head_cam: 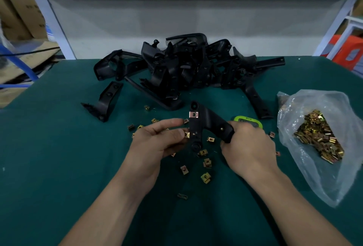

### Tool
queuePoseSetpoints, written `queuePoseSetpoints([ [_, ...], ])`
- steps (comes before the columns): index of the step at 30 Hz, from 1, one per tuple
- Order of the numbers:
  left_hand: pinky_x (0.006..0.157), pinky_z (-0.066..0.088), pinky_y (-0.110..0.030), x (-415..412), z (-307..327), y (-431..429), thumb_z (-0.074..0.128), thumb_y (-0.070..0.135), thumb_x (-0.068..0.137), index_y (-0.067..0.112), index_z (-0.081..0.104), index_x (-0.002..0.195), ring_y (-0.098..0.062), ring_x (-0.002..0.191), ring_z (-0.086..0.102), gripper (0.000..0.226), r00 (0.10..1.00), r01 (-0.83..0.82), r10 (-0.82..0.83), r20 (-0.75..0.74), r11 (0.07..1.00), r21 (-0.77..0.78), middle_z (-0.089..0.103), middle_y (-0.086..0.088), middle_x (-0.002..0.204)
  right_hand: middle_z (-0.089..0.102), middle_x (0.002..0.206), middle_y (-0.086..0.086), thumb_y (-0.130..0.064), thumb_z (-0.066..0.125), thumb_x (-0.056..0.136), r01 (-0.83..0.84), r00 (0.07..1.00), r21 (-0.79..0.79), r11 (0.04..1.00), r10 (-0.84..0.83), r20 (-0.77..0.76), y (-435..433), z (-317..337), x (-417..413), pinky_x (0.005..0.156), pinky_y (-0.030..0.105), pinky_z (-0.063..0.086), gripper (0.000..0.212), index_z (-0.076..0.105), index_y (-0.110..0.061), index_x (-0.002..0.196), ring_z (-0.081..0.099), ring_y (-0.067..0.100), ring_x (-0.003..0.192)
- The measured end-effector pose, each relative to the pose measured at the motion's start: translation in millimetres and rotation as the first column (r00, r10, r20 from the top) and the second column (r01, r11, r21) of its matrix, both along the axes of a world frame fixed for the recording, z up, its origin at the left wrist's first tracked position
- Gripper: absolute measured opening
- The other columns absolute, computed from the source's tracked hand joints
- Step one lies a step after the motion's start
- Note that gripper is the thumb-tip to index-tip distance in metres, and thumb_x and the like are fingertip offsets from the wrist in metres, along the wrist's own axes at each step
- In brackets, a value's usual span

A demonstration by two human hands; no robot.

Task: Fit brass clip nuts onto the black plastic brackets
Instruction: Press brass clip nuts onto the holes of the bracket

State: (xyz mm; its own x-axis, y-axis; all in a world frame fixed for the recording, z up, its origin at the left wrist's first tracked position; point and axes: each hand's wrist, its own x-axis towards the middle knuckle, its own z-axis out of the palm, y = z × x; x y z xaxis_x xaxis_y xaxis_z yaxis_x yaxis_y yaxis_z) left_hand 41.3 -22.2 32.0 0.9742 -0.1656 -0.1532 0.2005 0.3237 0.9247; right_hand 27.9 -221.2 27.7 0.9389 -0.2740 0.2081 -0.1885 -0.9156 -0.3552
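Bracket work on the green bench (59, 167), and I take the held bracket (206, 122) as my reference for everything else. It is a black, angled plastic piece, lifted off the cloth between the two hands. The right hand (249, 147) grips its right arm, fingers curled tight round the end. The left hand (157, 143) is at its left edge: the thumb presses a brass clip nut (187, 134) against that edge, the forefinger stretches out just above it, and the remaining fingers curl underneath. I cannot tell how far the nut is seated on the plastic. A fitted clip nut (193, 114) already sits on the upper limb of the held bracket, just below its round eyelet.

Loose clip nuts (205, 177) lie scattered on the cloth below and to the left of the held bracket, some partly hidden by the left hand. Behind it, farther from me, a heap of brackets (186, 69) is tangled together. A lone bracket (106, 102) lies apart to the left of the held one. To its right a clear plastic bag (324, 167) slumps open, holding a mass of bagged nuts (318, 135). A small green device (248, 121) shows just behind the right hand, beside the held bracket; its face is too blurred for me to read. Cardboard boxes (17, 20) stand off the bench, far to the left.
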Motion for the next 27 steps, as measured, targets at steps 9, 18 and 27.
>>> queuePoseSetpoints([
  [9,0.065,0.059,-0.023,-4.7,1.2,-1.1,0.076,0.0,0.08,0.012,0.077,0.101,-0.018,0.072,0.074,0.024,0.995,-0.1,0.099,-0.016,0.995,-0.017,0.078,-0.016,0.09,0.041,0.058,-0.014,-0.027,0.072,0.083,0.009,1.0,0.022,1.0,-0.009,0.0,7.2,2.5,-6.6,0.06,0.031,0.035,0.018,0.056,-0.033,0.078,0.031,0.007,0.05],
  [18,0.067,0.059,-0.024,-3.5,4.5,4.0,0.075,0.0,0.082,0.01,0.073,0.104,-0.018,0.072,0.073,0.024,0.999,-0.042,0.043,-0.022,0.998,0.042,0.078,-0.017,0.091,0.044,0.062,-0.013,-0.028,0.071,0.084,0.015,0.999,0.025,1.0,-0.014,-0.049,9.7,4.9,-8.4,0.061,0.03,0.036,0.018,0.055,-0.034,0.079,0.037,0.016,0.054],
  [27,0.063,0.058,-0.021,-7.2,2.1,-6.8,0.074,-0.004,0.083,0.007,0.073,0.102,-0.017,0.064,0.071,0.022,0.986,-0.169,0.169,-0.006,0.985,0.02,0.077,-0.014,0.08,0.039,0.058,-0.013,-0.027,0.071,0.084,0.045,0.999,0.006,0.999,-0.045,-0.026,10.8,6.6,-8.5,0.06,0.031,0.033,0.021,0.052,-0.032,0.076,0.027,0.005,0.05],
])
